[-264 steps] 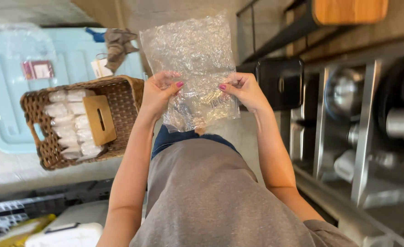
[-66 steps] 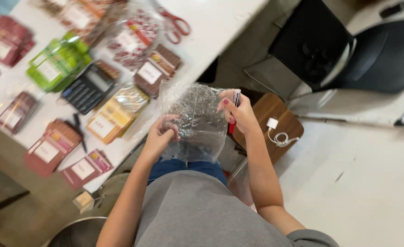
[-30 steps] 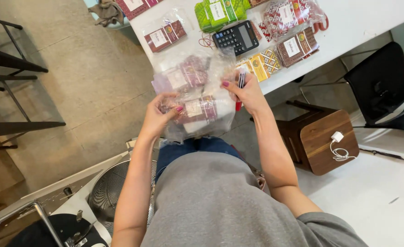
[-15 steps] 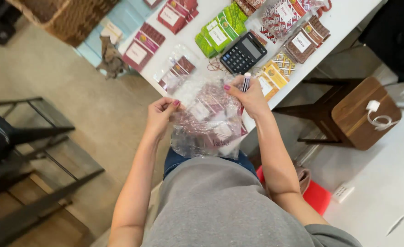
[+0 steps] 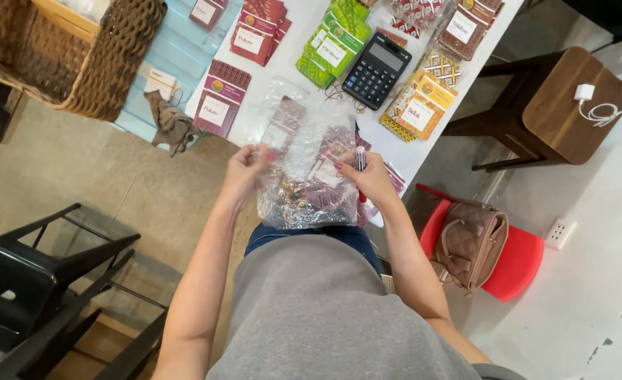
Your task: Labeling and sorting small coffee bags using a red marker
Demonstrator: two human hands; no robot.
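Note:
Both my hands hold a clear bubble-wrap bag (image 5: 309, 169) in front of my waist, just at the near edge of the white table (image 5: 283, 67). My left hand (image 5: 244, 172) pinches the bag's left side. My right hand (image 5: 369, 179) grips its right side and also holds a red-and-white pen (image 5: 359, 165) upright between the fingers. Through the plastic I see dark red packets on the table behind.
On the table lie a black calculator (image 5: 376, 70), green packets (image 5: 333, 42), red packets (image 5: 258, 28) and yellow patterned packets (image 5: 416, 109). A wicker basket (image 5: 107, 63) stands at upper left. A wooden stool (image 5: 554, 105), a brown quilted handbag (image 5: 469, 243) on a red seat and a black metal rack (image 5: 36, 281) surround me.
Since the earliest frame I have turned from the shelves and basket to face the table, the bag staying in both hands. A pen has appeared in my right hand.

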